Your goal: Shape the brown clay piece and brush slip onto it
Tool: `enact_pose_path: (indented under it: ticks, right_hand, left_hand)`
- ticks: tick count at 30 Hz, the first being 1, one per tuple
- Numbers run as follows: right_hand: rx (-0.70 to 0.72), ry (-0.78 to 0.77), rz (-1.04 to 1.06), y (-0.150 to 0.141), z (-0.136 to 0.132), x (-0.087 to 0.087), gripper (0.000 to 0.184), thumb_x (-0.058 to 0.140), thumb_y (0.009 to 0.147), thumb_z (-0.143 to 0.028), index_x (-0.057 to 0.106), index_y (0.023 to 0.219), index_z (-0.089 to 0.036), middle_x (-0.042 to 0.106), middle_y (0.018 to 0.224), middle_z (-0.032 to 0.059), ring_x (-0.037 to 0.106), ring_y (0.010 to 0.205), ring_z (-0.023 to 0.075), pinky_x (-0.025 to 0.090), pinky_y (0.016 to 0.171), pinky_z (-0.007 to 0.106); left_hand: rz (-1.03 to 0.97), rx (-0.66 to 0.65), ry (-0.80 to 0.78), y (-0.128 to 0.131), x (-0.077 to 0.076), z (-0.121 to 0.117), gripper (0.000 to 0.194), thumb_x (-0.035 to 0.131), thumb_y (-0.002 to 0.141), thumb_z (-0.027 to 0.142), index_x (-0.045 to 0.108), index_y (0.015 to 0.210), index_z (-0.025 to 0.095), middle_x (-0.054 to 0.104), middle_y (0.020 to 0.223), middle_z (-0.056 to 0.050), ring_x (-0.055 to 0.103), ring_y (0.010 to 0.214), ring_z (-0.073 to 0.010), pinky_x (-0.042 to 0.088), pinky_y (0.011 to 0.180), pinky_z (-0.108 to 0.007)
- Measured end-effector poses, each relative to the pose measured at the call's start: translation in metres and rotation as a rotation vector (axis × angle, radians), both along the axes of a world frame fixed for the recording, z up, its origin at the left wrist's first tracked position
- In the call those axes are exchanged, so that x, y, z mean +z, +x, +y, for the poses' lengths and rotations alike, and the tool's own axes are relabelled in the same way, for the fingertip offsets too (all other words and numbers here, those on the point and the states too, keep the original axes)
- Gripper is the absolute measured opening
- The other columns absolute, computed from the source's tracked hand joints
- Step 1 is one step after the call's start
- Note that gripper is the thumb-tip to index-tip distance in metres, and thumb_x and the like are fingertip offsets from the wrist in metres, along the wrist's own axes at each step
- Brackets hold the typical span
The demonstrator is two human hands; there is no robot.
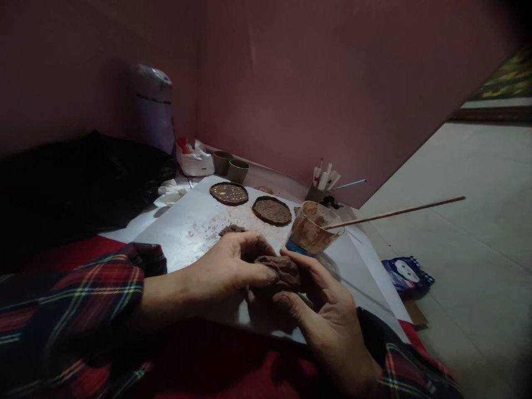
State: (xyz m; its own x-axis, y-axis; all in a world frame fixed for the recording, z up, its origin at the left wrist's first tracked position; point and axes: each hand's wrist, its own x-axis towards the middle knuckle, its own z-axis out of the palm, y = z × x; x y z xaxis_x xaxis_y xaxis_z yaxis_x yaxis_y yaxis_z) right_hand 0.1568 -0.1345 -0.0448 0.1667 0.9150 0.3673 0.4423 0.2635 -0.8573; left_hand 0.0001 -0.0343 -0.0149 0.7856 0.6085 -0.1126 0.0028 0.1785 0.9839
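Observation:
A lump of brown clay [279,271] sits between my two hands, just above the white sheet [195,221]. My left hand [226,265] curls over it from the left, fingers wrapped round its top. From the right, my right hand [322,302] pinches it between thumb and fingers. Both wrists come out of red plaid sleeves [83,299]. Beyond the hands lie two flat round clay discs, one dotted with yellow [229,193] and one plain [271,210]. A small clay scrap [231,229] lies near my left fingers.
A clear cup smeared with clay [312,227] stands right of the discs, a long thin stick [394,212] resting in it. Two small dark cups [231,166], a holder of tools [324,183], a white bag [194,159], a black bag [78,183] and a blue packet [407,274] lie around.

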Motion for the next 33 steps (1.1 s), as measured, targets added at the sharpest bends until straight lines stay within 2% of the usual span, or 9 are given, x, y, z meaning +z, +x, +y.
enact_pose_path:
  ticks: [4, 10, 18, 26, 33]
  right_hand:
    - [0.0, 0.004, -0.011, 0.001, 0.0, 0.0, 0.036, 0.065, 0.084, -0.03, 0.056, 0.119, -0.032, 0.07, 0.113, 0.0006, 0.068, 0.102, 0.0184, 0.055, 0.088, 0.03]
    - [-0.043, 0.063, -0.088, -0.001, 0.001, 0.01, 0.027, 0.056, 0.089, -0.035, 0.058, 0.116, -0.027, 0.07, 0.112, 0.0032, 0.067, 0.102, 0.0187, 0.056, 0.084, 0.028]
    - [-0.052, 0.058, -0.216, -0.004, 0.0, 0.008, 0.033, 0.056, 0.088, -0.03, 0.053, 0.12, -0.023, 0.068, 0.111, 0.0073, 0.068, 0.1, 0.0207, 0.056, 0.085, 0.033]
    - [-0.09, 0.07, -0.17, -0.004, 0.001, 0.009, 0.022, 0.055, 0.088, -0.026, 0.06, 0.109, -0.022, 0.071, 0.098, 0.0041, 0.07, 0.087, 0.0172, 0.057, 0.075, 0.026]
    - [-0.072, 0.042, -0.158, -0.004, -0.003, 0.01, 0.023, 0.054, 0.088, -0.03, 0.06, 0.11, -0.024, 0.071, 0.102, 0.0037, 0.069, 0.091, 0.0188, 0.056, 0.079, 0.029]
  left_hand:
    - [-0.091, -0.021, 0.006, 0.001, -0.004, 0.0, 0.019, 0.07, 0.07, 0.018, 0.061, 0.086, 0.012, 0.065, 0.081, -0.002, 0.058, 0.073, -0.0131, 0.045, 0.067, -0.024]
    - [-0.158, -0.041, 0.001, 0.004, -0.006, -0.003, 0.018, 0.069, 0.076, 0.021, 0.06, 0.088, 0.013, 0.063, 0.079, 0.0, 0.057, 0.071, -0.0107, 0.046, 0.066, -0.022]
    - [-0.068, -0.038, 0.073, 0.002, -0.007, -0.004, 0.014, 0.063, 0.078, 0.016, 0.058, 0.091, 0.015, 0.065, 0.083, -0.001, 0.06, 0.07, -0.0131, 0.048, 0.064, -0.026]
    - [-0.074, -0.053, 0.064, 0.001, -0.006, -0.003, 0.013, 0.064, 0.077, 0.019, 0.058, 0.087, 0.015, 0.061, 0.074, 0.001, 0.057, 0.065, -0.0113, 0.047, 0.061, -0.024]
    - [-0.039, -0.029, 0.156, 0.0, -0.006, -0.005, 0.014, 0.064, 0.078, 0.021, 0.058, 0.089, 0.015, 0.062, 0.081, -0.001, 0.057, 0.074, -0.0133, 0.046, 0.066, -0.025]
